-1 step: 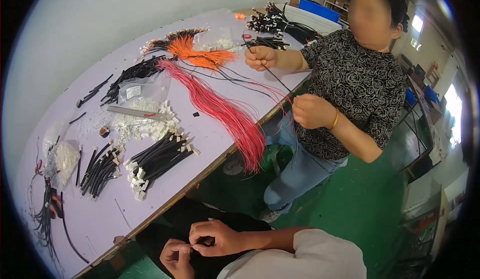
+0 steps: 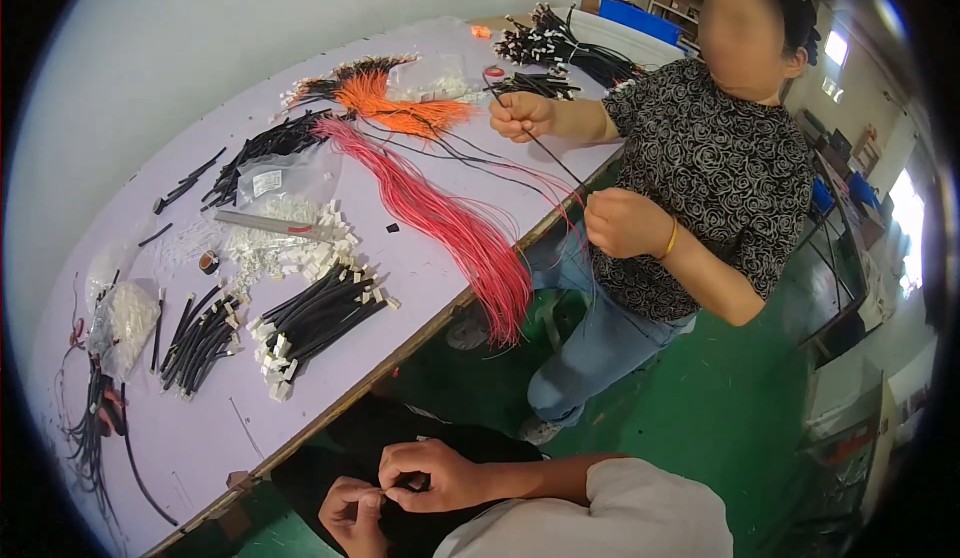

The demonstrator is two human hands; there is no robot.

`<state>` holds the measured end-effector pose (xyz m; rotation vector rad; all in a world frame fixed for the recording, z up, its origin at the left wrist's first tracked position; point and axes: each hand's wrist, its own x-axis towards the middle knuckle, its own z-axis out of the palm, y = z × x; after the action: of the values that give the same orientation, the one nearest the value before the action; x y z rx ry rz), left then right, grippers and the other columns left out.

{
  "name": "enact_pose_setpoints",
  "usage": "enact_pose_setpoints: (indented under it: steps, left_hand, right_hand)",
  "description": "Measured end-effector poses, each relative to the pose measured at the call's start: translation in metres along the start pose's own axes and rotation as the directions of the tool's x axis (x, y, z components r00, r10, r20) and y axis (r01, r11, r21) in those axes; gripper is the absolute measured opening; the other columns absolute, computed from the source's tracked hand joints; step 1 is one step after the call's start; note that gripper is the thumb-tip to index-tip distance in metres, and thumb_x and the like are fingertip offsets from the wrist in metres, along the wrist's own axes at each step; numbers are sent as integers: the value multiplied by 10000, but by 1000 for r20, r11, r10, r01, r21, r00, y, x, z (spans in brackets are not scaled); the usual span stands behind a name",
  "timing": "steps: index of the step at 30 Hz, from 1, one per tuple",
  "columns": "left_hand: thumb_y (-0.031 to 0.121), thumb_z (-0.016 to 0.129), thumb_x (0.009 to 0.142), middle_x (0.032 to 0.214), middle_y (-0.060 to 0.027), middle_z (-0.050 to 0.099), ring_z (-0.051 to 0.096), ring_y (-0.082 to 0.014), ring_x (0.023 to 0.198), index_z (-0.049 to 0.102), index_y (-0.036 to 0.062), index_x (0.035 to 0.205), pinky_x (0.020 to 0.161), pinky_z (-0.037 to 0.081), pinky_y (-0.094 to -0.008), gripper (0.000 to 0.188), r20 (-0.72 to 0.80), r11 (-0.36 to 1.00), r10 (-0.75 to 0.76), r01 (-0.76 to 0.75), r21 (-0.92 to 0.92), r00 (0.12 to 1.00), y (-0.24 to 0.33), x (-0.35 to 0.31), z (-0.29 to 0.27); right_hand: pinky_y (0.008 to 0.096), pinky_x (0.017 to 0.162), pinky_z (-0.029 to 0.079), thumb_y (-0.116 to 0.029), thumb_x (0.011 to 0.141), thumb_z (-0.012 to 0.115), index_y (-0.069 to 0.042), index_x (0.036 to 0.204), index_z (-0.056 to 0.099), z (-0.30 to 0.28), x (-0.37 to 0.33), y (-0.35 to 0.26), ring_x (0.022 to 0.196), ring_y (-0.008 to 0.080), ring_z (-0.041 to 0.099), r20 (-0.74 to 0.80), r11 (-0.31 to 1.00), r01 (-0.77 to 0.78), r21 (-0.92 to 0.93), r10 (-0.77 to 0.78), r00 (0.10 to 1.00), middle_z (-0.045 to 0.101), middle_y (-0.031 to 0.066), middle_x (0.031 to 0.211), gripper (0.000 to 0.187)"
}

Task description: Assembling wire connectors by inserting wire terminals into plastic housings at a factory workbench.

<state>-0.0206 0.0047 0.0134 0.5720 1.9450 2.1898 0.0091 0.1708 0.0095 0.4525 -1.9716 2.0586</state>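
Note:
Above my dark-clothed lap, just off the table's edge, my left hand [image 2: 352, 514] and my right hand [image 2: 434, 475] meet fingertip to fingertip. Both are closed in a pinch. Whatever lies between the fingertips is too small to make out. Closest to them on the table [image 2: 330, 390] is a bundle of short black sleeved cables [image 2: 325, 320] with white connectors at the ends. A smaller bundle of similar black cables [image 2: 200, 343] lies to its left.
A co-worker [image 2: 700, 178] stands at right, holding a thin black cable [image 2: 545, 146]. Pink wires [image 2: 440, 223] hang over the table edge, with orange wires [image 2: 395, 108] behind. A steel ruler [image 2: 270, 223] crosses a bag of white connectors [image 2: 265, 248]. Red-handled pliers [image 2: 110, 413] lie far left.

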Motion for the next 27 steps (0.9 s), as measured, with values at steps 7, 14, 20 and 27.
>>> enact_pose_setpoints:
  steps: [7, 14, 20, 27]
  left_hand:
    - [115, 692, 782, 837, -73, 598, 558, -134, 696, 626, -8, 817, 622, 434, -243, 144, 290, 936, 143, -225, 270, 946, 16, 31, -11]
    - [75, 641, 852, 869, -22, 623, 549, -65, 716, 622, 14, 1044, 662, 447, -221, 203, 162, 891, -14, -61, 450, 987, 45, 107, -33]
    - [55, 611, 865, 889, -47, 644, 578, -107, 705, 647, 36, 1031, 652, 476, -244, 171, 171, 665, 168, -239, 707, 971, 44, 207, -53]
    - [96, 641, 808, 1012, -107, 665, 646, -257, 853, 674, 85, 1034, 760, 509, -346, 229, 279, 329, 161, -318, 889, 947, 18, 308, -39]
  right_hand:
    - [225, 543, 374, -4, 797, 621, -27, 827, 593, -14, 0, 5, 658, 88, 500, 18, 996, -66, 57, 65, 998, 570, 37, 826, 47]
    - [195, 535, 354, -21, 803, 632, -20, 803, 586, -41, -4, 14, 622, 49, 456, -169, 986, -139, 95, 154, 974, 554, 15, 781, 46]
    - [199, 574, 355, -3, 777, 596, -11, 780, 560, -47, -8, 22, 651, 71, 457, -177, 959, -257, 119, 275, 945, 554, 53, 804, 37]
    - [189, 553, 340, -40, 812, 637, -16, 797, 572, -52, -9, 24, 644, 40, 440, -191, 965, -193, 176, 225, 955, 545, 18, 791, 70]
